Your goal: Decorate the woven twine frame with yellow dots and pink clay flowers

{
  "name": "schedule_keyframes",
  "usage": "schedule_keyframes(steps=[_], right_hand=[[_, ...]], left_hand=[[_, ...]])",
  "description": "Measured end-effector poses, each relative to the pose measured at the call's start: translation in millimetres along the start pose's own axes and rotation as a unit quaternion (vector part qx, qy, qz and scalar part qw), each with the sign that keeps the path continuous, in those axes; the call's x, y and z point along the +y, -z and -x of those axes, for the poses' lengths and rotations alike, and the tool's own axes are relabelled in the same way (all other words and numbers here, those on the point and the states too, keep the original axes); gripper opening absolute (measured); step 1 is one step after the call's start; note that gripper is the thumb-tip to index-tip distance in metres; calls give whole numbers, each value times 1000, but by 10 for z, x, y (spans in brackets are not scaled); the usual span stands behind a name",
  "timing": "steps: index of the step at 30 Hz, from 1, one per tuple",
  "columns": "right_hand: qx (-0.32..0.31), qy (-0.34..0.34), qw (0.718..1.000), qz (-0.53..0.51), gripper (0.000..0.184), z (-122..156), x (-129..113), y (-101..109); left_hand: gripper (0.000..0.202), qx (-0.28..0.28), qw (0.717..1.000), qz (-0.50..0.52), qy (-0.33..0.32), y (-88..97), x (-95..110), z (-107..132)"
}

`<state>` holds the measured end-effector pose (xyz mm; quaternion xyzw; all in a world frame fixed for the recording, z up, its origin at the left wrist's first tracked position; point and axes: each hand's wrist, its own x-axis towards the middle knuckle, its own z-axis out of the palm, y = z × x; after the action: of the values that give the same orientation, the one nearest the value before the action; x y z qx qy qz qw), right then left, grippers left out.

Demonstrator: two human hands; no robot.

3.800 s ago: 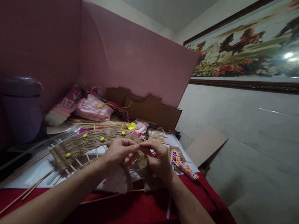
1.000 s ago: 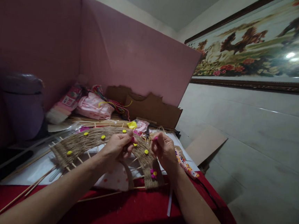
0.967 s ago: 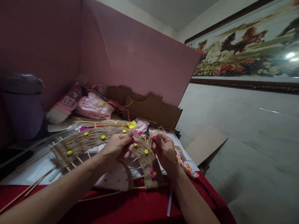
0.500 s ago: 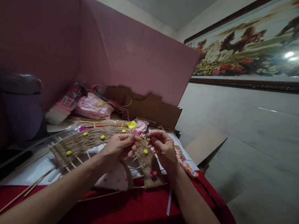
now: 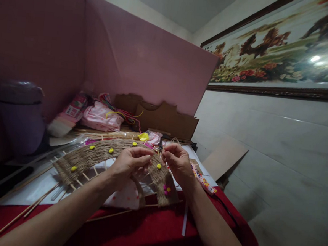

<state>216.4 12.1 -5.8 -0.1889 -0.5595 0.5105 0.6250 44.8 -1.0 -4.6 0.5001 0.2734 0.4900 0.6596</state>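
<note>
A woven jute arch (image 5: pixel 98 153) on thin wooden sticks lies on a white sheet over a red tablecloth (image 5: pixel 142 236). Small yellow pom-poms (image 5: pixel 110 150) dot its top, and a pink and yellow cluster (image 5: pixel 166 189) sits near its right end. My left hand (image 5: pixel 128 164) hovers over the arch's right part, fingers pinched on something too small to make out. My right hand (image 5: pixel 177 163) is just right of it, thumb and fingers pinched together, fingertips almost meeting those of the left hand.
A purple lidded bin (image 5: pixel 19 114) stands at the left. Pink bags, coloured cords and cardboard pieces (image 5: pixel 164 119) pile against the pink partition. Loose sticks (image 5: pixel 27 210) lie at the front left. A flowered tool (image 5: pixel 203 182) lies right of my right hand.
Both hands rose from the arch's right end towards its top, and the pink and yellow cluster became visible. In the last half second my fingertips drew closer together.
</note>
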Motion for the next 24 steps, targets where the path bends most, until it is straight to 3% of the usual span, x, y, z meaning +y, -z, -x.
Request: schedule_keyframes(steps=[6,11,16,18,24], right_hand=[[-12,-38,999,-4,30,16,-7,26],[8,-31,999,-5,23,2,-3,7],[11,-27,999,-15,19,4,0,3],[2,-35,999,-25,25,12,-9,13],[21,-35,999,3,19,0,-5,36]], left_hand=[[34,18,1000,-4,-18,11,-30,-19],[36,-11,1000,9,-4,11,-20,-4],[28,17,999,-14,-37,20,-50,-21],[28,16,999,-14,-43,21,-52,-25],[34,-2,1000,8,-21,1,-29,-5]])
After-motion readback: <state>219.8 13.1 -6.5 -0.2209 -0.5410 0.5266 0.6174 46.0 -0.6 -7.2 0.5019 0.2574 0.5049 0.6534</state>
